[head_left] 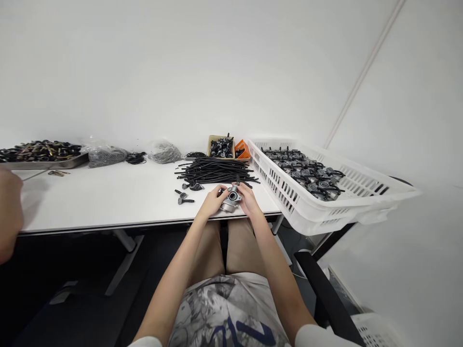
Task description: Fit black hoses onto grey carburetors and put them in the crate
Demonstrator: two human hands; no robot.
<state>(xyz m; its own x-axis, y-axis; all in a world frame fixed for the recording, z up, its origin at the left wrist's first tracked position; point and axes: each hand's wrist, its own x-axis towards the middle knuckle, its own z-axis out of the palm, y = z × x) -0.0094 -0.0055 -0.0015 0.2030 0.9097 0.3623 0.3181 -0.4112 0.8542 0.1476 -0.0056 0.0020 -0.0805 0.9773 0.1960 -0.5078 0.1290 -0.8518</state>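
Observation:
A silver metal carburetor (230,201) is held between both my hands at the front edge of the white table. My left hand (213,200) is closed on its left side, and my right hand (248,198) grips its right side, near a small black part on top. The carburetor's round opening faces up toward me. Just left of my left hand lie several small black-and-grey caps (183,195). Right behind my hands is a pile of black rubber hoses (217,170).
To the right stands a white plastic basket (289,207) holding several carburetors (307,176). At the back are a yellow bin (210,146) of caps, an orange bin (245,148), and bags of metal parts (164,152). Far left is a metal tray (72,163) and another person's arm (9,212).

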